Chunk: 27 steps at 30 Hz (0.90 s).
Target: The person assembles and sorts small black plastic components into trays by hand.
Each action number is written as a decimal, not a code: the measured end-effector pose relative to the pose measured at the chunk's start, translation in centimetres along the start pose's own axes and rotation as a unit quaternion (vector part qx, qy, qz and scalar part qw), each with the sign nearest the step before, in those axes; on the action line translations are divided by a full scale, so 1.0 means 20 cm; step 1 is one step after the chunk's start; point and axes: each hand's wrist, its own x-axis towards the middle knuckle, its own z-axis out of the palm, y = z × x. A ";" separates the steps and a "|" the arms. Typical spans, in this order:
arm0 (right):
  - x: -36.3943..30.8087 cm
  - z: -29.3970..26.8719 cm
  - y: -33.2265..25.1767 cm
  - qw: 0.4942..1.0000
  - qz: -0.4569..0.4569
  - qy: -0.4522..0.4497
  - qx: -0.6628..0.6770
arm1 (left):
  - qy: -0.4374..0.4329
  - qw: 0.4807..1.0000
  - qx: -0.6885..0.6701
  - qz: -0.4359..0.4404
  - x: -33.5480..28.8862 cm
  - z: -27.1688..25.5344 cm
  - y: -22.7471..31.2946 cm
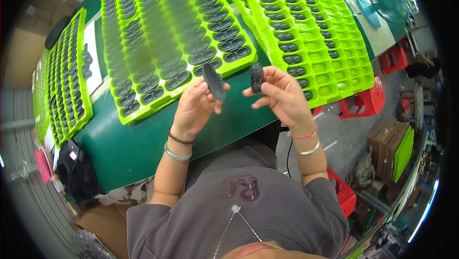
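Note:
Between the fingers of my left hand [192, 107] is a smooth dark grey oval plastic shell [213, 82], tilted on its edge. My right hand [288, 99] pinches a smaller-looking black oval plastic part [256, 78] with hollows in its face, held upright. The two pieces are apart, a short way above the green table [143, 149]. Just beyond my hands lies a lime-green moulded tray [160, 105] with rows of dark oval parts in its pockets; its middle is blurred. At the right, another lime-green tray [326, 89] has filled rows and bare pockets.
A further tray of dark parts [64, 137] lies at the far left, beside loose dark pieces [86, 63] on a white sheet. A teal fan [386, 1] stands at the back right. Red stools [370, 101] and stacked brown boards [385, 146] are on the right.

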 end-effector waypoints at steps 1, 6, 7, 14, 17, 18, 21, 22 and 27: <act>0.01 0.03 0.06 1.000 0.006 -0.006 0.003 | -0.005 1.000 -0.005 0.002 0.00 -0.01 0.00; 0.07 0.08 0.28 0.992 -0.104 0.065 -0.031 | -0.010 0.999 -0.036 -0.014 -0.02 -0.02 0.00; 0.07 0.08 0.29 0.991 -0.112 0.069 -0.037 | -0.017 0.999 -0.031 -0.017 -0.02 -0.01 0.00; 0.08 0.06 0.28 0.992 -0.064 0.040 0.101 | 0.045 0.998 0.030 0.013 -0.03 0.00 -0.02; 0.07 0.08 0.25 0.991 -0.076 0.049 0.096 | 0.072 0.996 0.045 0.006 -0.03 0.02 -0.02; 0.07 0.08 0.25 0.991 -0.075 0.049 0.097 | 0.074 0.996 0.056 0.009 -0.03 0.02 -0.02; 0.06 0.09 0.26 0.980 -0.161 0.106 -0.040 | 0.082 0.994 0.077 0.013 -0.02 0.04 -0.03; 0.06 0.09 0.26 0.977 -0.177 0.107 -0.040 | 0.093 0.992 0.088 0.018 -0.03 0.04 -0.03; 0.06 0.11 0.30 0.972 -0.175 0.127 -0.096 | 0.077 0.990 0.113 0.033 -0.04 0.05 -0.05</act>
